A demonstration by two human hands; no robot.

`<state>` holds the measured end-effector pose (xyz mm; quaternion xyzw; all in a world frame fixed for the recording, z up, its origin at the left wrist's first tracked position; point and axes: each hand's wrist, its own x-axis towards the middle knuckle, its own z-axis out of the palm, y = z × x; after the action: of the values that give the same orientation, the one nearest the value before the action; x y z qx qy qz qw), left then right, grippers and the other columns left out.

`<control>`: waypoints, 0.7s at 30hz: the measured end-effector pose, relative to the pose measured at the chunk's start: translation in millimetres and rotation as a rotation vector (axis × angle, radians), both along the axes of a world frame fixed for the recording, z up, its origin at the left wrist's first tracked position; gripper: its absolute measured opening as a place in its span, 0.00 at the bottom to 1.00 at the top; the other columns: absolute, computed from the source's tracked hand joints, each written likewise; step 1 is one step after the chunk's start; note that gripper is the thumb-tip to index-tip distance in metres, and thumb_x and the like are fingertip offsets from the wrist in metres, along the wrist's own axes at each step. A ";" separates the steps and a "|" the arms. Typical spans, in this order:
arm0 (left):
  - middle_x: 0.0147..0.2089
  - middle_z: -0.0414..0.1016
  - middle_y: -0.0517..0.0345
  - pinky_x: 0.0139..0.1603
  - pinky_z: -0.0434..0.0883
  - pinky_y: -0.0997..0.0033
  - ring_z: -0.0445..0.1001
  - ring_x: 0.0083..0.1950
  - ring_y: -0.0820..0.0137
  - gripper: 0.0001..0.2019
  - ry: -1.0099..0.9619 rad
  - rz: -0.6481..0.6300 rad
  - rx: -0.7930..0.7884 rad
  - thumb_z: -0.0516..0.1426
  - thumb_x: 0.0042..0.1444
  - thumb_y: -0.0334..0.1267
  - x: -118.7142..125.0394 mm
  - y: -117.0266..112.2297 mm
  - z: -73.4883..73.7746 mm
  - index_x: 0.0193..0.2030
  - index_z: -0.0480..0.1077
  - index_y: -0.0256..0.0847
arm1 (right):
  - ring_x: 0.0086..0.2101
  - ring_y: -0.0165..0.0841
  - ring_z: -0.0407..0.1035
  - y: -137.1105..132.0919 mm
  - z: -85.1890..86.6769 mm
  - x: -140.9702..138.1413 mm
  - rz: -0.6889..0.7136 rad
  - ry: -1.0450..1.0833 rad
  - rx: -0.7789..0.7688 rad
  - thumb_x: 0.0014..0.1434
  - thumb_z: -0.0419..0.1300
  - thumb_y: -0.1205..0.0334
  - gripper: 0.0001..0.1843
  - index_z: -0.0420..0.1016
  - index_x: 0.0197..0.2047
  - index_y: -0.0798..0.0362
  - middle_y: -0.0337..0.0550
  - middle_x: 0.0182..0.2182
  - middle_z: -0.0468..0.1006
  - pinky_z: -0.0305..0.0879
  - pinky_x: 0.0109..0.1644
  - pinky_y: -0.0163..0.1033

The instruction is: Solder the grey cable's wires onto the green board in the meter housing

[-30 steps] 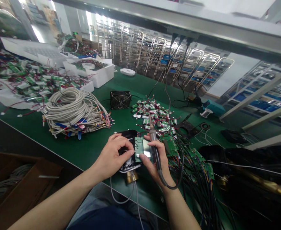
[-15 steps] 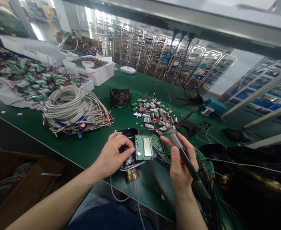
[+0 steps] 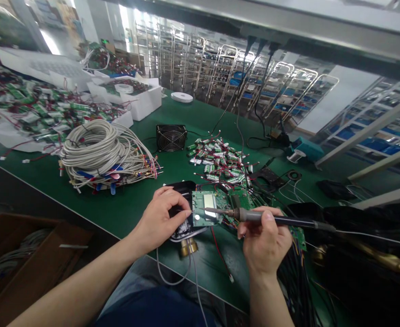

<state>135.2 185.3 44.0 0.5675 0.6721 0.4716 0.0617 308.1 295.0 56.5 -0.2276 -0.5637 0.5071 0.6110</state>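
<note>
My left hand (image 3: 160, 217) is curled over a black housing (image 3: 182, 190) with a brass fitting (image 3: 187, 247) below it, fingertips pinching the left edge of a green circuit board (image 3: 204, 214) with a grey display. My right hand (image 3: 264, 240) grips a soldering iron (image 3: 274, 219) like a pen, lying almost level. Its metal tip points left and reaches the board's near edge by my left fingertips. A thin red wire (image 3: 220, 254) trails from the board toward me.
A coil of grey cables (image 3: 101, 152) lies at left, a small black fan (image 3: 171, 137) behind, and a pile of small batteries with red leads (image 3: 220, 161) beyond the board. More boards and dark wires (image 3: 288, 254) crowd the right. A cardboard box (image 3: 26, 263) sits below the table edge.
My right hand swung the soldering iron from upright to nearly level and brought its tip left onto the board. My left hand stayed on the housing and board.
</note>
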 end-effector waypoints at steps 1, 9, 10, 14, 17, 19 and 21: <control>0.31 0.73 0.65 0.60 0.50 0.56 0.69 0.36 0.71 0.04 0.003 0.001 0.003 0.56 0.53 0.35 0.1 0.1 -0.1 0.28 0.67 0.42 | 0.10 0.26 0.59 0.0 -1.2 0.0 0.005 -0.022 -0.002 0.57 0.54 0.55 0.11 0.65 0.29 0.54 0.31 0.14 0.66 0.54 0.11 0.30; 0.31 0.73 0.64 0.60 0.51 0.56 0.69 0.36 0.71 0.05 0.034 0.005 0.015 0.56 0.54 0.35 0.3 0.1 -2.5 0.28 0.67 0.42 | 0.11 0.25 0.59 0.5 -7.3 -1.3 0.015 -0.123 0.025 0.59 0.54 0.54 0.12 0.64 0.29 0.53 0.31 0.14 0.66 0.54 0.13 0.30; 0.31 0.73 0.64 0.60 0.51 0.56 0.69 0.36 0.71 0.05 0.035 0.004 0.017 0.56 0.54 0.35 0.2 0.1 -2.6 0.28 0.67 0.42 | 0.11 0.25 0.59 0.2 -7.3 -1.5 0.013 -0.126 0.034 0.59 0.54 0.54 0.12 0.64 0.29 0.53 0.31 0.14 0.66 0.54 0.13 0.30; 0.31 0.73 0.64 0.60 0.51 0.57 0.69 0.37 0.71 0.04 0.040 -0.003 0.027 0.56 0.53 0.35 -0.3 0.1 -2.8 0.28 0.67 0.42 | 0.12 0.24 0.59 -0.7 -7.2 -2.0 0.010 -0.132 0.050 0.59 0.54 0.55 0.11 0.64 0.29 0.54 0.30 0.15 0.66 0.55 0.14 0.30; 0.31 0.73 0.65 0.59 0.51 0.57 0.69 0.37 0.72 0.04 0.044 -0.003 0.025 0.56 0.53 0.34 -0.2 0.0 -3.1 0.28 0.67 0.41 | 0.12 0.25 0.59 -0.6 -7.1 -1.9 0.015 -0.138 0.051 0.59 0.54 0.56 0.11 0.64 0.30 0.54 0.31 0.15 0.66 0.55 0.14 0.30; 0.31 0.73 0.64 0.59 0.51 0.57 0.69 0.37 0.71 0.04 0.047 -0.002 0.023 0.56 0.54 0.34 0.0 -0.1 -3.3 0.28 0.67 0.41 | 0.12 0.25 0.59 -0.4 -7.0 -2.0 0.015 -0.152 0.058 0.59 0.53 0.56 0.11 0.65 0.30 0.54 0.30 0.14 0.66 0.55 0.14 0.31; 0.31 0.73 0.64 0.59 0.51 0.56 0.69 0.37 0.71 0.04 0.048 -0.001 0.022 0.56 0.54 0.34 0.1 -0.1 -3.5 0.28 0.67 0.41 | 0.12 0.25 0.59 -0.6 -6.5 -2.2 0.015 -0.162 0.069 0.59 0.53 0.56 0.11 0.65 0.30 0.54 0.30 0.14 0.65 0.55 0.15 0.31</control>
<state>135.2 185.2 40.5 0.5796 0.6679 0.4652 0.0393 305.8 294.4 50.0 -0.2425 -0.6300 0.4718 0.5672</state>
